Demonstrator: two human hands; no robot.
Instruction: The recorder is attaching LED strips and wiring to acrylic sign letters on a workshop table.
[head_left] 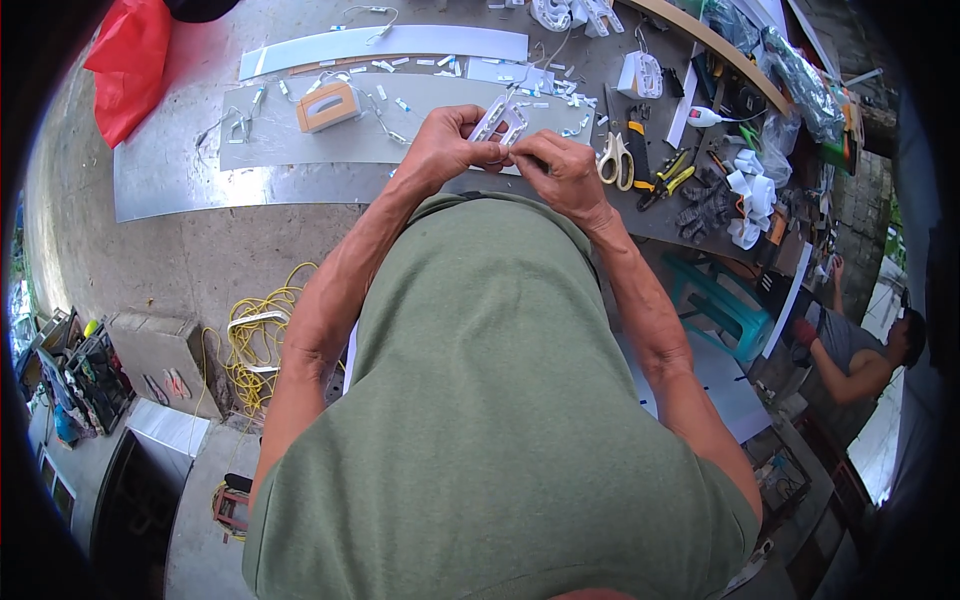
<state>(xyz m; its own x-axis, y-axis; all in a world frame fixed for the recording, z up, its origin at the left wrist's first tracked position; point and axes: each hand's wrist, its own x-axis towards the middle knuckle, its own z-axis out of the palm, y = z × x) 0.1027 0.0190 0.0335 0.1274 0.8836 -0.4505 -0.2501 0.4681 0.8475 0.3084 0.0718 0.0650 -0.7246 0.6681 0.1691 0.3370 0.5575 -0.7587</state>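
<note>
My left hand (447, 148) is closed around a small white letter-shaped shell (499, 120) with what look like small light modules inside it, tilted above the table's near edge. Thumb and fingertips of my right hand (562, 172) are pinched together at the shell's lower right corner; whatever they grip is too small to make out. Left of my hands, a tan-sided letter-shaped shell (328, 106) rests on a grey sheet (255, 140), with wired light modules (395, 135) around it. Small white pieces (445, 62) are scattered beyond my hands.
Cream-handled scissors (615, 163), yellow-handled pliers (678, 175) and dark gloves (705, 205) lie to the right. Another white shell (640, 76) stands farther back. A red bag (130, 65) hangs over the left end. A teal stool (725, 310) and another person (850, 350) are at right.
</note>
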